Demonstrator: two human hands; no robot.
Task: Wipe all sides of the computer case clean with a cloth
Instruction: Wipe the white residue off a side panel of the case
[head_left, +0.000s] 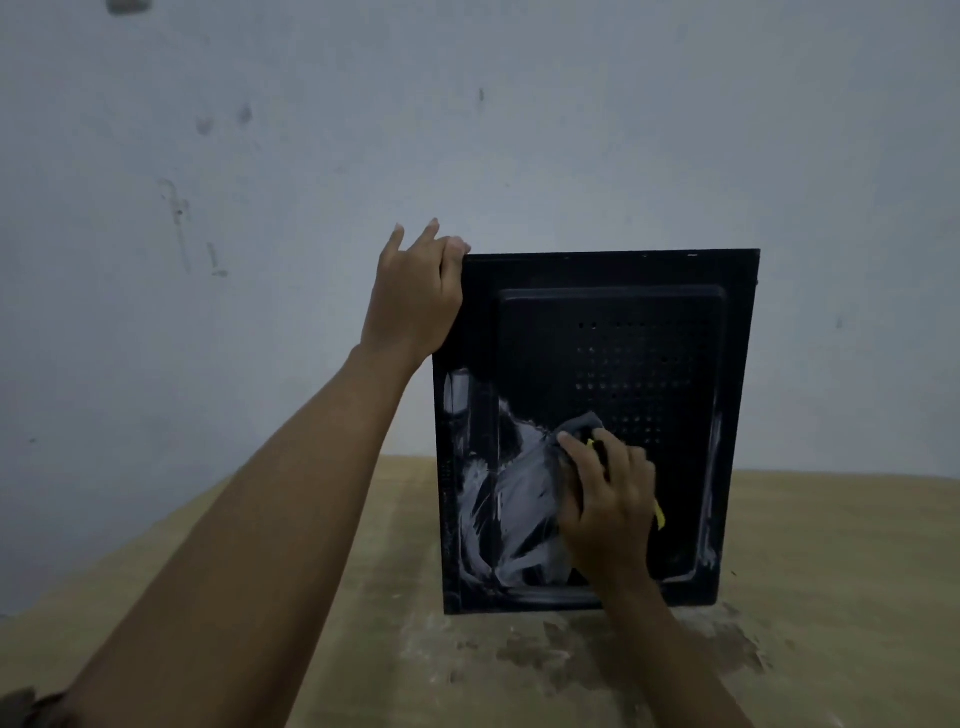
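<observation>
1. Computer case (649, 291): black, with a dotted grid of vent holes and whitish smears.
2. Cloth (579, 426): grey, with a yellow edge.
3. Worktop (363, 597): tan, with dark blotches.
4. Wall (467, 130): pale blue-grey, scuffed.

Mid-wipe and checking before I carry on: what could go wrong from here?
The upright black metal computer case is steadied only by the left hand at its top corner; hard rubbing may tip it. The grey-and-yellow cloth under the right hand could just spread the white smears, or push residue into the round vent holes.
</observation>
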